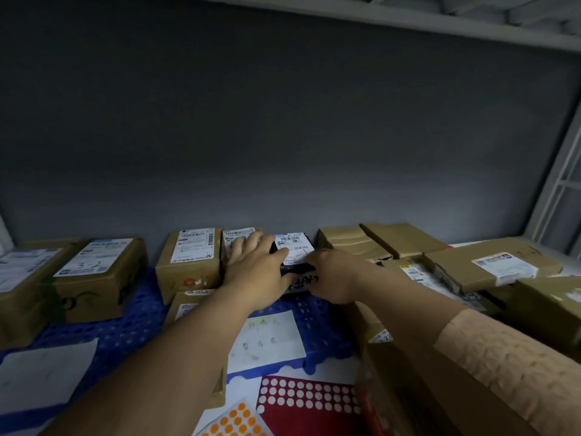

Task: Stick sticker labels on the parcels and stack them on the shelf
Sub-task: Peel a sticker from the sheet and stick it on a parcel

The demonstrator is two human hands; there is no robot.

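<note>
While both hands reach deep into the shelf [314,121], they meet on a small black parcel [295,269] standing against the grey back wall. Its white label [294,247] faces up. The left hand [254,272] lies over the parcel's left edge, fingers stretched flat toward the wall and thumb on top; the right hand [336,275] curls round its right front corner. A brown box [188,259] sits just beside it on the left, on a blue perforated mat [125,335]. Sheets of round stickers, red [308,401] and orange [235,420], lie near the front.
</note>
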